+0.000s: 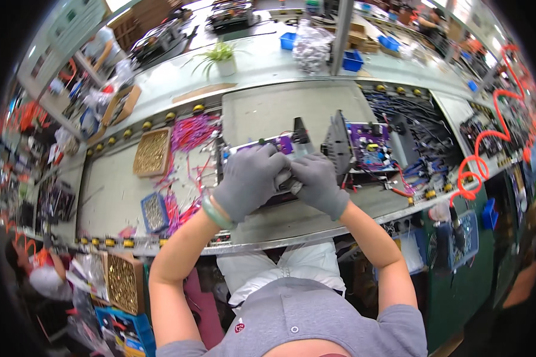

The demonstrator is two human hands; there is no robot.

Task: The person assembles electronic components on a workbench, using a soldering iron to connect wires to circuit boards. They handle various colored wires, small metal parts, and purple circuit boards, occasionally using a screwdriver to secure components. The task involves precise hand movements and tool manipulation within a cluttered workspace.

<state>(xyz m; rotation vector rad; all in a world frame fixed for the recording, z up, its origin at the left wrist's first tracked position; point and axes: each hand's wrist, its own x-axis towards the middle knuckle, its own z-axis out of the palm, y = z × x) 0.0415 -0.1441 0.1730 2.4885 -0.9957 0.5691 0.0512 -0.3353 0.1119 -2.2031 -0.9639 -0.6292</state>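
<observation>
My left hand (251,179) and my right hand (319,183), both in grey knit gloves, meet over the near side of an electronics unit. Their fingers are bent and pressed together around a small dark grey part (287,183), mostly hidden by the gloves. Behind my fingers, a purple circuit board (283,144) shows in part, with a black upright piece (301,132) beside it. Just right of my right hand stands a dark finned heat sink (338,143), next to another purple circuit board (370,144) crowded with components.
Left on the bench are a cardboard tray of small brass-coloured parts (152,153), a blue tray of small metal parts (155,212) and pink wires (192,132). Dark cables (420,134) lie at right, near a coiled orange air hose (476,160). A potted plant (225,62) stands behind.
</observation>
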